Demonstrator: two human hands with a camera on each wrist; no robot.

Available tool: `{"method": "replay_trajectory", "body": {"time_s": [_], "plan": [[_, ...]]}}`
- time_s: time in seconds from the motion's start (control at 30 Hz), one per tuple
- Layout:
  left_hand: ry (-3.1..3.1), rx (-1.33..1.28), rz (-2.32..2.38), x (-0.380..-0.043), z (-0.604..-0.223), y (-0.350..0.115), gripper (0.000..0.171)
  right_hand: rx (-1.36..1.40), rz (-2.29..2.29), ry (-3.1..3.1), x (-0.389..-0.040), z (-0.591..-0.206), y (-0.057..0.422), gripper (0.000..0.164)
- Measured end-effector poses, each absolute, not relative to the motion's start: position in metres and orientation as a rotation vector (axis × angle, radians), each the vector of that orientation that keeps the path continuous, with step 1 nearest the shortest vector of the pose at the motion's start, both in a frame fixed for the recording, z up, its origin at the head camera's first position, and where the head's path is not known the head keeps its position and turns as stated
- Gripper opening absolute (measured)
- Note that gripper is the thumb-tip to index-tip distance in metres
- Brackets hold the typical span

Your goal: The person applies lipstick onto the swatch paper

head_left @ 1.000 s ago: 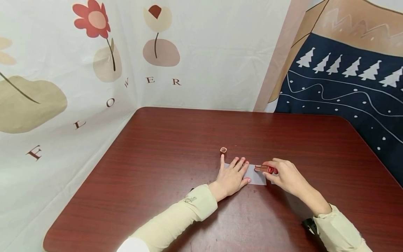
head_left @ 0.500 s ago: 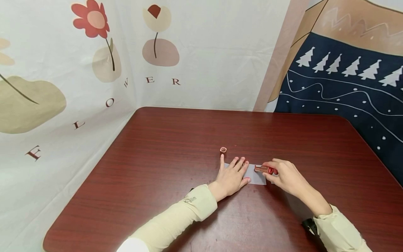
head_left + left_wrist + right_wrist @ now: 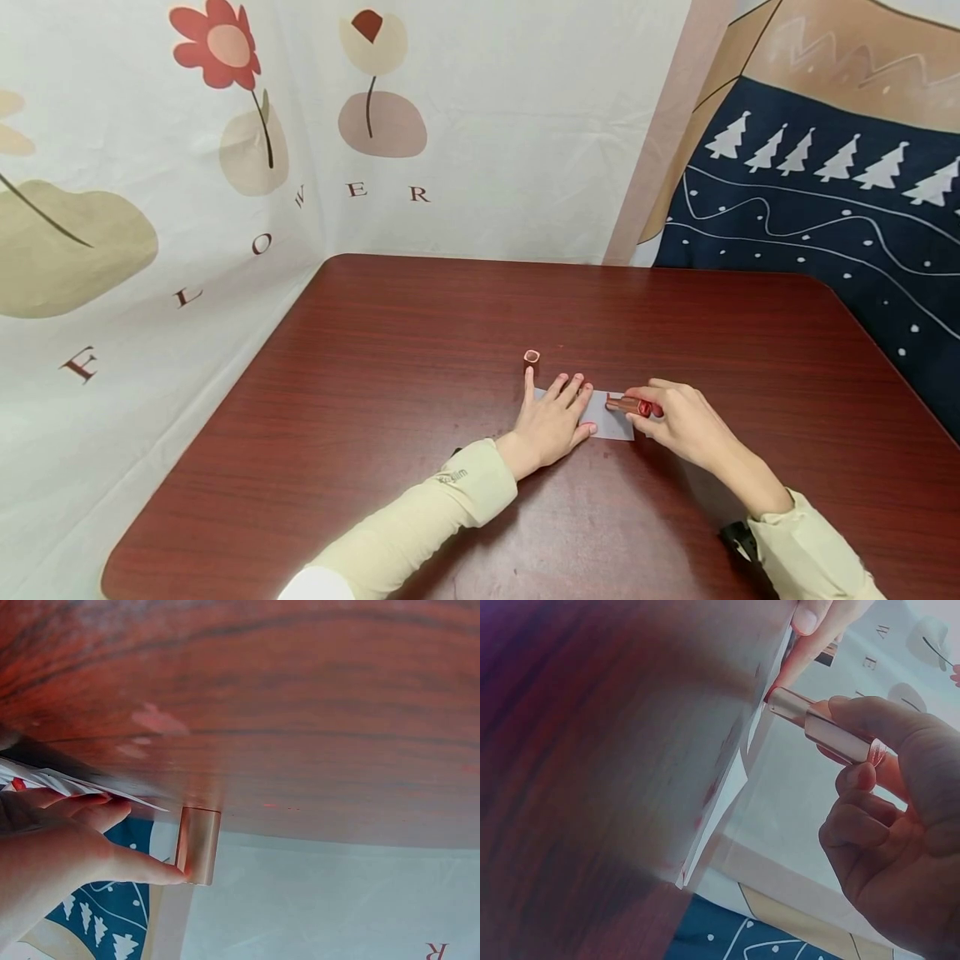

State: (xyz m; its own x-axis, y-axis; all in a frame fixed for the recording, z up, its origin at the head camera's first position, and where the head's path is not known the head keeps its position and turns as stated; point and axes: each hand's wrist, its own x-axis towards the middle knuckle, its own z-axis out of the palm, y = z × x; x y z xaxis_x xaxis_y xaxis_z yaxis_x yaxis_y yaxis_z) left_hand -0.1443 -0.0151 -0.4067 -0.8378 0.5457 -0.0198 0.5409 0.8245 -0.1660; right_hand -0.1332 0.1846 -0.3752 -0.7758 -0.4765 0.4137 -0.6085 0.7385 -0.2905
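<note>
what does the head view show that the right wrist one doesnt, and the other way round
Only the head view shows both pale sleeves, the left hand spread out in full, and the row of white tree prints.

Only the right wrist view shows the curled lower fingers of the right hand and a low, edge-on look at the paper.

Both show the right hand holding the lipstick tube, the paper, part of the left hand, the table and the dark blue hanging.

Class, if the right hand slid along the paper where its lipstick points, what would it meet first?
Likely the left hand, probably its index finger; depth is hard to judge.
</note>
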Motion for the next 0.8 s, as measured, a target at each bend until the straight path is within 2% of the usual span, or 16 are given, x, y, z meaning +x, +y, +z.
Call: {"method": "replay_trajectory", "body": {"time_s": [0.8], "plan": [[-2.985,-0.881,0.254,-0.144,-0.4054,-0.0149,0.058,0.819,0.568,-2.705,-0.1299,-0.3735,0.1842,0.031]]}}
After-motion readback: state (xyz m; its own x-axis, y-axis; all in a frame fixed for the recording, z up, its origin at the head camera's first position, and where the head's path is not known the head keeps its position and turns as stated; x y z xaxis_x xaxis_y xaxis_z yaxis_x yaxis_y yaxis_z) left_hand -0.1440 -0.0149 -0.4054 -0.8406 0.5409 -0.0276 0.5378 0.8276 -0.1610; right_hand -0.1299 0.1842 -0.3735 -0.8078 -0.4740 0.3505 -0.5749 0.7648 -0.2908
